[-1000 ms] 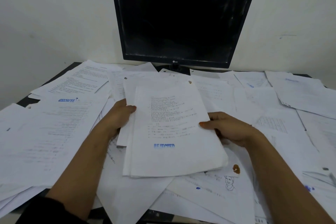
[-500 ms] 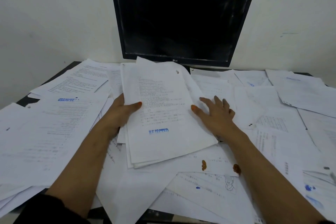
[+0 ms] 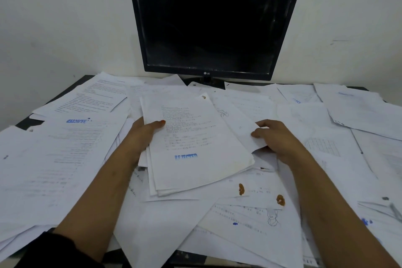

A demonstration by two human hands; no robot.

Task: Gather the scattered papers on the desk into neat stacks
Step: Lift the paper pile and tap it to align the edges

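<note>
Mid-gathering: left hand (image 3: 143, 135) gripped the stack (image 3: 195, 148); right hand (image 3: 276, 137) pinched another sheet (image 3: 243, 124) (next, judging, onto the stack).

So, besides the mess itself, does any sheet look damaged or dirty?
Yes. Two brown blotches stain a sheet just below the stack gripped by the left hand, and a smaller brown spot marks the stack's top corner.

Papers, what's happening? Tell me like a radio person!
Left hand grips stack. Right hand pinches loose sheet beside it. Scattered papers everywhere.
</note>
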